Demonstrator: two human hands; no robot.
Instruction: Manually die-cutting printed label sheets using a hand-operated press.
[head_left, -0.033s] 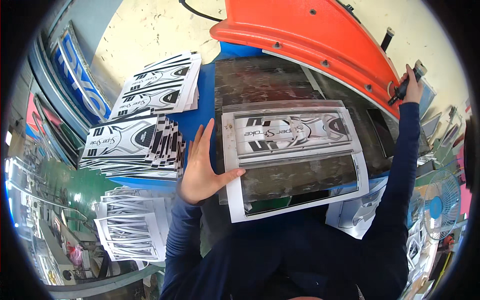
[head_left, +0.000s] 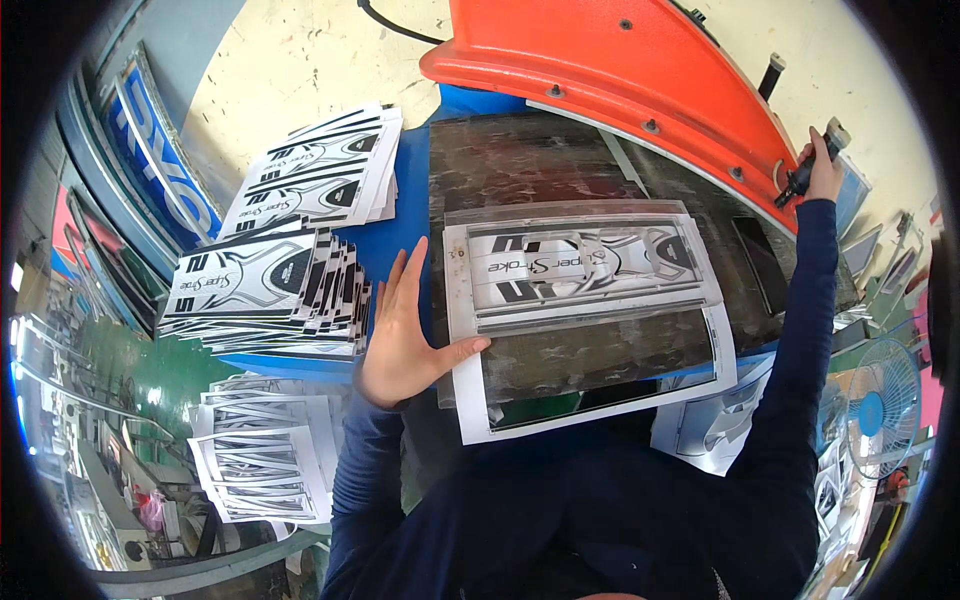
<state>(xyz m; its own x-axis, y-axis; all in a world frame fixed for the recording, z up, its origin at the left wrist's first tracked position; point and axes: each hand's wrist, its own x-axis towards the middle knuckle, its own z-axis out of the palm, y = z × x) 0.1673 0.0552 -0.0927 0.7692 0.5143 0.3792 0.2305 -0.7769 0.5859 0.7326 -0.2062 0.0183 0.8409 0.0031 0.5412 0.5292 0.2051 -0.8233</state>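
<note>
My left hand (head_left: 405, 345) is open with fingers spread, its thumb resting on the left margin of a white printed sheet (head_left: 472, 400). A window is cut out of the sheet's near part, and dark board shows through. A clear frame-like plate (head_left: 570, 212) lies over the far part, above a black, white and grey graphic (head_left: 590, 258). Both rest on a scuffed dark cutting board (head_left: 530, 150). At the far right, my right hand (head_left: 824, 175) is closed around a black handle (head_left: 797, 184) by the edge of a big red press arm (head_left: 620, 70).
Stacks of printed sheets (head_left: 245, 275) stand left of the board on a blue surface (head_left: 405, 190). Lower left lies a pile of cut-out sheet borders (head_left: 265, 475). A dark flat plate (head_left: 762, 265) sits on the board's right. A blue fan (head_left: 883, 408) stands at right.
My right hand and the handle have shifted very slightly left. My left hand and the sheet look nearly unmoved.
</note>
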